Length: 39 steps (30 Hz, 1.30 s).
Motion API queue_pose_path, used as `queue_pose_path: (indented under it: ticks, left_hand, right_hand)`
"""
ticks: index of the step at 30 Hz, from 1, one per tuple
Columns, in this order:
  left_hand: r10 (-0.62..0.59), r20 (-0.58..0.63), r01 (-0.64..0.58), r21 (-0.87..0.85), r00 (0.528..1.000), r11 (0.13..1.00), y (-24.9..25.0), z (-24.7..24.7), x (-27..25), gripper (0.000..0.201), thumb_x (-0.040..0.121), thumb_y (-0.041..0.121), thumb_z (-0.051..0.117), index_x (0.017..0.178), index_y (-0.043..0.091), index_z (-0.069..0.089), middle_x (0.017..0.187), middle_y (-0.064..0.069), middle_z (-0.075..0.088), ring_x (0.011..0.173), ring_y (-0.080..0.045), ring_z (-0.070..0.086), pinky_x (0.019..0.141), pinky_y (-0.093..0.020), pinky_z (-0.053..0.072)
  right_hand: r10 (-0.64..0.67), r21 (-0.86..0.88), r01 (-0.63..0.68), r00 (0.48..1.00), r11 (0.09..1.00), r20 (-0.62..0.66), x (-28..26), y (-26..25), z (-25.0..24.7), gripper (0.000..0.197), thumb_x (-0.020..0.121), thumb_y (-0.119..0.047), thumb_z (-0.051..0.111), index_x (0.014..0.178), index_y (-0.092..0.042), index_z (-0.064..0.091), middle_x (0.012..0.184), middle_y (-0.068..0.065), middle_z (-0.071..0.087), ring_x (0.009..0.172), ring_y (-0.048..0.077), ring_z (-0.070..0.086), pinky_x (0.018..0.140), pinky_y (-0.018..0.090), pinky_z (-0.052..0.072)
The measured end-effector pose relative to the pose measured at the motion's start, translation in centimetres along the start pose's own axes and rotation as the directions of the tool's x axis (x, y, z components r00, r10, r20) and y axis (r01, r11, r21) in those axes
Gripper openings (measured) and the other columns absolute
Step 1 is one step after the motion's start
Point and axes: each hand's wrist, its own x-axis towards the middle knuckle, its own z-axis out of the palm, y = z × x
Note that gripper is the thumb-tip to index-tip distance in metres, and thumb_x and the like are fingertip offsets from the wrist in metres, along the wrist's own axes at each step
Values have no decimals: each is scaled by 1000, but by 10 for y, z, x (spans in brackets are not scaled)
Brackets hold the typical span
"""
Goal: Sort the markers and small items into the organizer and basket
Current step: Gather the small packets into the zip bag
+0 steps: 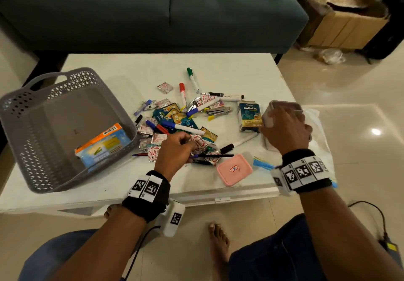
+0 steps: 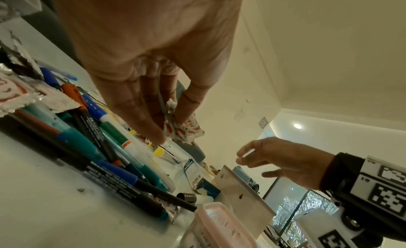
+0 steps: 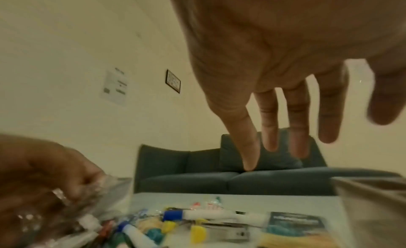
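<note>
We note a grey perforated basket [image 1: 54, 127] at left holding an orange-and-blue packet [image 1: 102, 143], a white table [image 1: 218, 66], a pink lid [image 1: 235, 169] lower centre, red-on-silver sachets [image 1: 197, 143], a green-capped marker [image 1: 192, 79] and a dark teal sofa [image 1: 153, 7] at top

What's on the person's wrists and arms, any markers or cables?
Both forearms are bare, no sleeves. Each wrist carries a black band ringed with white tiles bearing black square fiducial codes. A white camera block with its own code hangs under the left wrist, trailing a thin black cable.
</note>
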Motion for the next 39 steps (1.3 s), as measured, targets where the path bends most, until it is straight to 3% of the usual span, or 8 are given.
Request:
queue_pose_path:
  ticks: [3,8,13,18,21,24,30,39]
  left_hand:
    - [7,-16,-6,62,1000,998,-3,1,0,13,92,15,58,90,5,66,88,-15,70,67,-24,71,67,-46,61]
    - [35,-7,-34,106,999,994,-2,5,-4,16,92,19,61,90,3,65,87,-19,68,71,-29,69,68,-48,60]
    - [27,-9,-26,116,1000,993,-3,2,-3,11,92,21,62,88,11,67,85,-11,70,74,-26,70,69,-48,61]
    - [43,-35,-40,101,998,994,-3,-3,3,10,90,23,65,82,17,67,80,-4,69,77,-27,70,71,-52,59]
    - [33,-58,-27,103,998,994,-6,-7,4,12,90,29,66,86,18,68,83,-1,70,80,-25,69,72,-51,59]
    - [28,-89,-18,106,996,994,-9,-12,3,13,89,31,65,89,18,69,84,-2,71,81,-25,70,73,-52,58]
    - [77,-111,-65,113,991,991,-10,-18,3,13,92,25,63,84,16,68,82,-4,68,80,-27,68,72,-53,58]
    - [105,-110,-90,135,988,987,-15,-24,3,13,93,26,64,89,14,68,84,1,68,83,-21,68,74,-50,58]
  right_hand:
    - [105,-84,-91,976,992,190,0,11,1,58,83,-29,70,133,-19,42,141,13,45,128,42,39,101,62,34]
    - [54,-11,-53,989,999,137,0,13,2,39,89,-11,56,126,-18,46,130,18,57,124,42,42,95,55,38]
    - [15,66,-10,997,998,-69,-4,6,-11,44,82,0,60,122,-17,53,124,13,62,117,40,47,76,39,32]
    - [-216,122,262,928,957,-302,-15,-25,-21,44,74,1,58,115,-14,55,130,8,64,119,38,49,83,36,39]
    - [-304,289,363,925,886,-229,-20,-50,-7,43,74,-4,65,115,-16,57,122,6,68,94,25,51,79,30,38]
    - [-343,374,356,934,856,-103,-28,-75,14,46,76,-9,71,119,-18,57,118,4,69,100,25,58,85,32,50]
    - [-385,175,401,916,900,-114,-29,-92,39,44,70,-7,70,113,-11,59,106,11,71,104,37,59,81,39,51]
    - [-373,11,376,922,926,-102,-34,-101,43,37,75,-5,68,111,-2,59,107,20,60,92,39,60,70,42,55]
